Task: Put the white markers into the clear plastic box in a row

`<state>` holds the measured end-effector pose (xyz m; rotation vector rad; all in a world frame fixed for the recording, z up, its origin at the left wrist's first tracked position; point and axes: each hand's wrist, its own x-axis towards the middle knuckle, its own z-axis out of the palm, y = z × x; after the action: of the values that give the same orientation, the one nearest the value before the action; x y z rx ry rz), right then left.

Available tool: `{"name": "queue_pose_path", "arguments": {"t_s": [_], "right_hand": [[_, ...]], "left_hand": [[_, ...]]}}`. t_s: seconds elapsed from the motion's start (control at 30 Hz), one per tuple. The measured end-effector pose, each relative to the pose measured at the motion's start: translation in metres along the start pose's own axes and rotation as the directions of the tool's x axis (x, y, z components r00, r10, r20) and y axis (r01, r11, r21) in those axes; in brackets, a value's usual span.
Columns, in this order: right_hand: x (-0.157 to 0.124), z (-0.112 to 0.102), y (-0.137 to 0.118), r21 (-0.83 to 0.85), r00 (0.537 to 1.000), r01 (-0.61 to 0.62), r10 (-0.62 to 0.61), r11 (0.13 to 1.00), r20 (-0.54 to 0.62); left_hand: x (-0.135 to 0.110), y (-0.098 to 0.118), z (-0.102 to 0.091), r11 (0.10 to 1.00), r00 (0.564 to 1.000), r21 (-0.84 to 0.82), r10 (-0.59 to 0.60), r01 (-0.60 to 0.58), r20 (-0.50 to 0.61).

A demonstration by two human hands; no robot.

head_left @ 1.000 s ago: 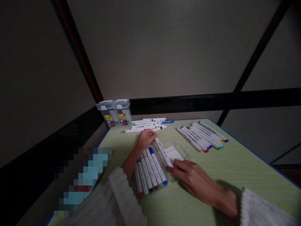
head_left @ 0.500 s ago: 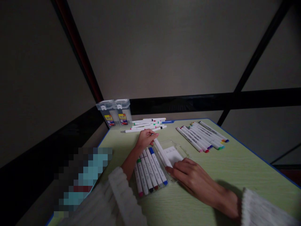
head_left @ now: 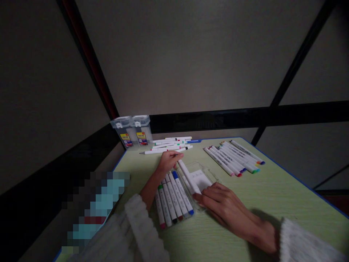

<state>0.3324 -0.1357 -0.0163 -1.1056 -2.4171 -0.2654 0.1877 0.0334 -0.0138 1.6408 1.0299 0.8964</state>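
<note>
A white marker [head_left: 188,177] slants over the middle of an open clear plastic case [head_left: 214,174]. My left hand [head_left: 168,162] is closed at the marker's far end, thumb and fingers together. At its near end, my right hand [head_left: 222,203] pinches the marker; the bent fingers hide that tip. Several white markers [head_left: 174,196] with coloured ends lie side by side in the left half of the case. A white card [head_left: 203,181] shows in the right half, partly behind my right hand.
Two clear lidded boxes [head_left: 141,131] with yellow labels stand at the back left corner. Several loose markers [head_left: 166,147] lie beside them. A group of markers [head_left: 231,156] lies at the right. The green table [head_left: 272,196] has a blue edge, with a wall behind it.
Almost nothing differs. The view has shifted very slightly, and both hands keep their places at the two ends of the marker.
</note>
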Motion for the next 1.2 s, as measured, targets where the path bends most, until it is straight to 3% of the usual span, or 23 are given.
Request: {"name": "queue_pose_path", "arguments": {"t_s": [0.13,0.3,0.6,0.97,1.2], "right_hand": [[0.000,0.001,0.001,0.016,1.000,-0.016,0.016,1.000,-0.024],[0.000,0.000,0.002,0.027,0.999,-0.018,0.017,0.999,0.027],[0.001,0.001,0.003,0.024,1.000,-0.005,0.004,1.000,0.025],[0.000,0.000,0.002,0.016,0.997,0.018,-0.020,1.000,0.074],[-0.003,-0.002,0.002,0.027,0.997,0.013,-0.015,1.000,0.079]], "left_hand": [[-0.001,-0.001,0.001,1.000,0.999,-0.012,-0.014,0.015,0.039],[-0.001,0.001,0.002,0.998,0.998,0.045,-0.052,0.051,0.019],[0.004,-0.009,0.004,0.976,0.995,0.205,0.088,-0.076,-0.051],[0.004,-0.011,0.004,0.987,0.999,0.154,0.050,-0.049,-0.003],[0.004,-0.010,0.002,0.997,0.999,0.073,-0.035,0.034,0.023]]}}
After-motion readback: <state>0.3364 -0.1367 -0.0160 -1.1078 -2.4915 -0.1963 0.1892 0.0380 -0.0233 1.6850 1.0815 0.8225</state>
